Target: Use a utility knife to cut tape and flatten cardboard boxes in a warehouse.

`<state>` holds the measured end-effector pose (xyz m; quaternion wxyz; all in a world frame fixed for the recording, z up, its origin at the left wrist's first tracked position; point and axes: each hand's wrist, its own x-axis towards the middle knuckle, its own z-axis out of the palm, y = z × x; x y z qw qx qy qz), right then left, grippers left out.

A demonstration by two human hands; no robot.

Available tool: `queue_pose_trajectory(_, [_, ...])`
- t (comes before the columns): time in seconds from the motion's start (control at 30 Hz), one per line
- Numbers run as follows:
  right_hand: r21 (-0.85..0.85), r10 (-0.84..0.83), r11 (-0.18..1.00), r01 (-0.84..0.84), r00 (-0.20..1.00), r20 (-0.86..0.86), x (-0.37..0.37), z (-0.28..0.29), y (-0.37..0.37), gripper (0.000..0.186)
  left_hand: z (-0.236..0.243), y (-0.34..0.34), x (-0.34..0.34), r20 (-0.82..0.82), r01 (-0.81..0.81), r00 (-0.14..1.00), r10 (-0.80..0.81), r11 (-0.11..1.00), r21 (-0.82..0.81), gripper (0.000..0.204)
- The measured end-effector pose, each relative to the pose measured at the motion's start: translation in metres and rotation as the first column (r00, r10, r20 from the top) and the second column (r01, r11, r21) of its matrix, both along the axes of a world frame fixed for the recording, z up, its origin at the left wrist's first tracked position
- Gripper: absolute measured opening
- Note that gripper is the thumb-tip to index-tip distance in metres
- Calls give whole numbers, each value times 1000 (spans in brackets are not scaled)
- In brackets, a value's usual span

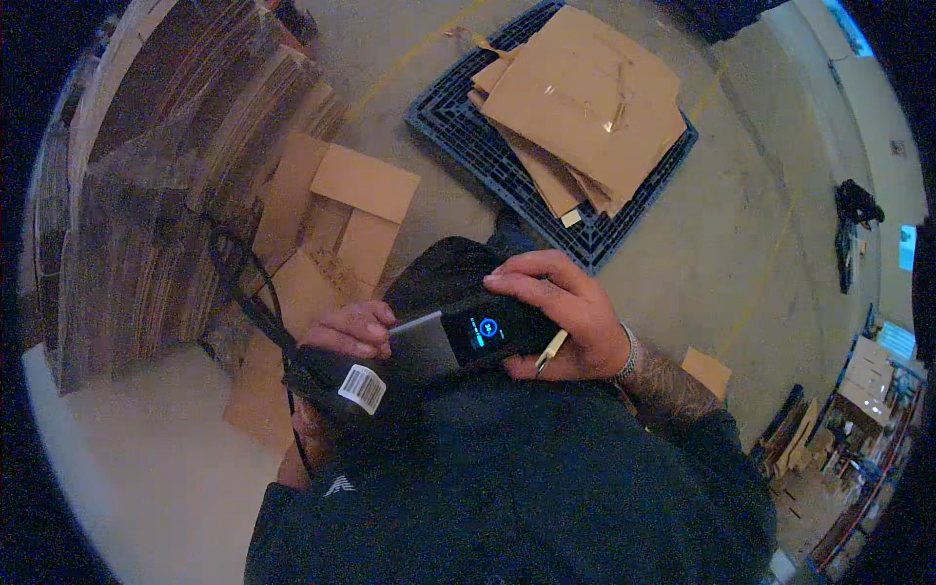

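My left hand (353, 330) is closed, its fingertips pinching the end of a thin light-grey rod (415, 324); whether it is a cable or a stick I cannot tell. The rod's other end meets a dark device with a small lit screen (483, 330) in blue and white. My right hand (570, 317) wraps round the device's right side, with fingers over its far edge. A slim pale-yellow object (552, 349) pokes out between my right thumb and fingers. Below my left hand lies a dark surface with a white barcode label (362, 389); its kind is hard to make out.
A dark plastic pallet (448, 136) with flattened cardboard sheets (585, 97) lies ahead. Tall stacks of cardboard (136, 234) stand at the left, with a loose brown carton (366, 185) beside them. A black cable (255, 283) hangs at my left. Shelved goods (868, 390) line the far right.
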<state>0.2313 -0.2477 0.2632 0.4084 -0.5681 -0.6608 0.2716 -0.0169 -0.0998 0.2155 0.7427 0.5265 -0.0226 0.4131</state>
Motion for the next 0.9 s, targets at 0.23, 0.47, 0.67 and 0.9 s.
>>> queue_pose_trajectory(0.23, [-5, -1, 1000, 1, 1000, 0, -3, 0, 2, 80, -10, 7, -8, -30, 26, 999, -25, 998, 49, 64])
queue_pose_trajectory(0.47, [14, -5, 1000, 6, 1000, -21, -3, 0, 2, 80, -3, 4, -5, -29, 15, 999, -15, 1000, 20, 57])
queue_pose_trajectory(0.67, [-9, 0, 1000, -1, 1000, -6, 0, -1, 0, 78, 12, -9, 1, -79, -82, 994, 78, 995, -61, 59])
queue_pose_trajectory(0.9, [1, 13, 1000, -13, 1000, -15, 0, 0, 0, 78, 0, 2, -5, -69, 13, 998, -13, 1000, 5, 73])
